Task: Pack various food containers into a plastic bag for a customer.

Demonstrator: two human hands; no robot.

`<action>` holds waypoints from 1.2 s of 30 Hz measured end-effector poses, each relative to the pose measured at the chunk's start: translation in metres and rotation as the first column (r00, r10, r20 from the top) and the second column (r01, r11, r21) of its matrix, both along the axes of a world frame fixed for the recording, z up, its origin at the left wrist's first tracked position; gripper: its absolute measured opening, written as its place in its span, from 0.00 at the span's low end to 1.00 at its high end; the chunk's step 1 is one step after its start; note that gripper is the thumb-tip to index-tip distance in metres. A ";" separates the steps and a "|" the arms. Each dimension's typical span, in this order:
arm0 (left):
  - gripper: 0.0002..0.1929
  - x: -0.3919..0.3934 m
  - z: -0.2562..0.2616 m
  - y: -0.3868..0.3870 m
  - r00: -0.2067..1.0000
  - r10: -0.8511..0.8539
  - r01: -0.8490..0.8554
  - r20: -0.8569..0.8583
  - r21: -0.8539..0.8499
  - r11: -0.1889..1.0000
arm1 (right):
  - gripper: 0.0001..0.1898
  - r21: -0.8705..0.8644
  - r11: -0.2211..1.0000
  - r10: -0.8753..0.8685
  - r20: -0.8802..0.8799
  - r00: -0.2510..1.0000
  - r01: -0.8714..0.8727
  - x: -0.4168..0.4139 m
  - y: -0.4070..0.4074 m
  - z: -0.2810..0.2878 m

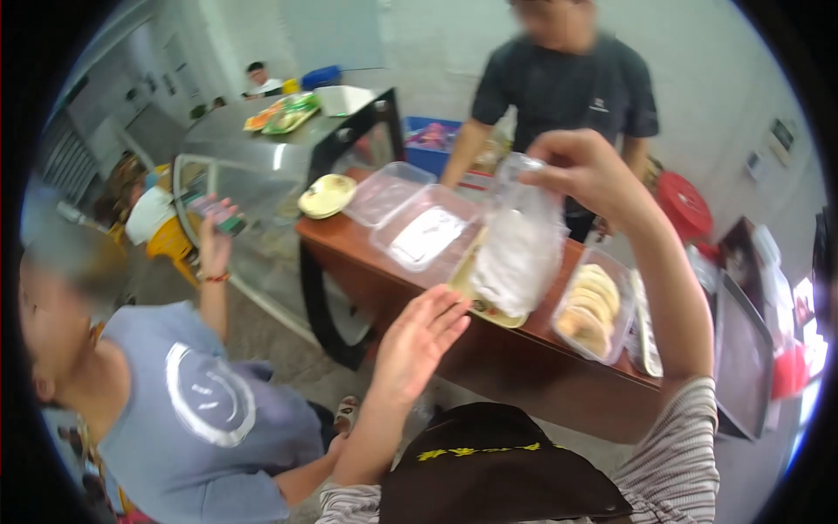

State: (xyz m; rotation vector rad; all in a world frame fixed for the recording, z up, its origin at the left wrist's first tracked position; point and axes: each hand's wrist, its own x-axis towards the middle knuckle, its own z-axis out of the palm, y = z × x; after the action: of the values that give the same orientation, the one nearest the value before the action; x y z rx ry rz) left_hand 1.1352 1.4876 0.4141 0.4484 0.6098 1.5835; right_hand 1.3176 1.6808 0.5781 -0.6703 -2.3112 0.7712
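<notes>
My right hand (576, 167) pinches the top of a clear plastic bag (520, 255) with a whitish mass in it. The bag hangs over a pale yellow tray (466, 278), and whether it touches the tray is hard to tell. Holding nothing, my left hand (422, 337) is raised with its fingers extended, close to the tray's near left edge. Right of the bag stands a clear plastic container (619, 327) with a row of round, pale, flat pieces (589, 304). Two clear plastic containers, one (393, 190) behind the other (422, 229), stand to the left.
A stack of small yellow plates (327, 195) sits at the brown table's (366, 262) left end, beside a glass display case (262, 196). A person in a dark shirt (563, 85) stands across the table. At left, a person in a blue-grey shirt (209, 406) holds a phone (216, 213).
</notes>
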 end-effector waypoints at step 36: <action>0.39 -0.035 -0.005 0.084 0.894 -0.087 -0.047 0.440 0.285 0.957 | 0.15 -0.345 0.937 -0.050 -0.281 0.958 -0.053 -0.076 0.014 -0.003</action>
State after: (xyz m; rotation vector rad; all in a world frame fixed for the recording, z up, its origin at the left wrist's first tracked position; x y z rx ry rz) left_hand 1.1002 1.5721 0.4087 0.2839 0.0162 1.6898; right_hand 1.2411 1.6944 0.5752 -0.6583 -1.9292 1.2148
